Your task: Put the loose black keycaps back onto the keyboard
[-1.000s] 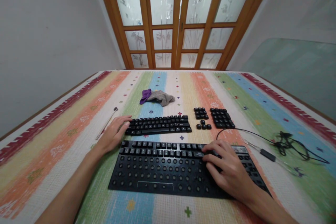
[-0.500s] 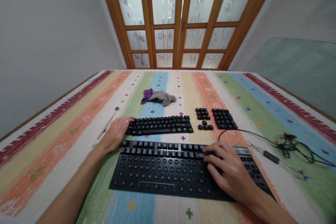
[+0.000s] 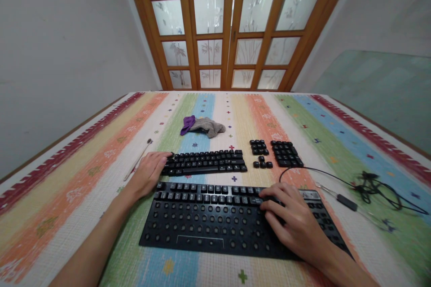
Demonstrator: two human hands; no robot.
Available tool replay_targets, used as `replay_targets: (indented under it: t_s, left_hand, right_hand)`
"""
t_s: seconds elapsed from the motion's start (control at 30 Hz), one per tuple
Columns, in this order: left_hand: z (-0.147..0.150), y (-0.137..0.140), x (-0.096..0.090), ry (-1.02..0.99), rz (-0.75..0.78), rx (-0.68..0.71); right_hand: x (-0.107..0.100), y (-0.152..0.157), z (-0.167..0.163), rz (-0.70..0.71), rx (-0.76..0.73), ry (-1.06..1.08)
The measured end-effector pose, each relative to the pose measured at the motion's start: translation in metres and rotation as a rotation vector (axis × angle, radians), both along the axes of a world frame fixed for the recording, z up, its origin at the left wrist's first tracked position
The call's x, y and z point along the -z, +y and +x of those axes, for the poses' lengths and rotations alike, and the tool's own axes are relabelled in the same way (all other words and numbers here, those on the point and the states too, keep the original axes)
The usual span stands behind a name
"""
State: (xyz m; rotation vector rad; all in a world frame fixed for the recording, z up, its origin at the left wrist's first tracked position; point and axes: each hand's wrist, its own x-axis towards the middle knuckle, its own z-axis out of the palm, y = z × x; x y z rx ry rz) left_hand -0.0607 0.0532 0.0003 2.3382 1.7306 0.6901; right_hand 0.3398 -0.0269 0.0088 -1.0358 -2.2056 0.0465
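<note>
A black keyboard (image 3: 198, 235) lies flat before me, with keycaps on its two upper rows and bare key posts below. My right hand (image 3: 291, 213) rests over its right part, fingers spread, with fingertips at the right end of the capped number row. Beyond the keyboard sits a block of loose black keycaps (image 3: 208, 161) laid out in rows. My left hand (image 3: 150, 170) reaches to that block's upper left corner, thumb and fingertips close together on a keycap (image 3: 172, 155), which they partly hide.
Further right lie smaller keycap groups (image 3: 258, 147) and a number-pad block (image 3: 286, 154). A coiled black cable (image 3: 370, 188) and a wire keycap puller (image 3: 346, 202) are at the right. A thin brush (image 3: 138, 159) lies left; a grey and purple cloth (image 3: 205, 126) lies behind. Striped cloth covers the table.
My left fingertips have shifted very slightly at the corner of the keycap block. My right hand stays in place on the keyboard. The view has tilted a little.
</note>
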Motion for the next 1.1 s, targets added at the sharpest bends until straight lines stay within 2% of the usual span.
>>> replay_targets:
  t_s: [0.37, 0.77, 1.1]
  left_hand:
    - [-0.0043, 0.0037, 0.0054, 0.073, 0.03, 0.03]
    - [-0.0022, 0.0044, 0.0036, -0.009, -0.041, 0.014]
    - [-0.0018, 0.0059, 0.0045, -0.12, 0.009, 0.0]
  right_hand:
    - [-0.0028, 0.0003, -0.0013, 0.016, -0.006, 0.004]
    - [0.0007, -0.0006, 0.0, 0.0, -0.008, -0.013]
    - [-0.0032, -0.0008, -0.0015, 0.03, -0.006, -0.032]
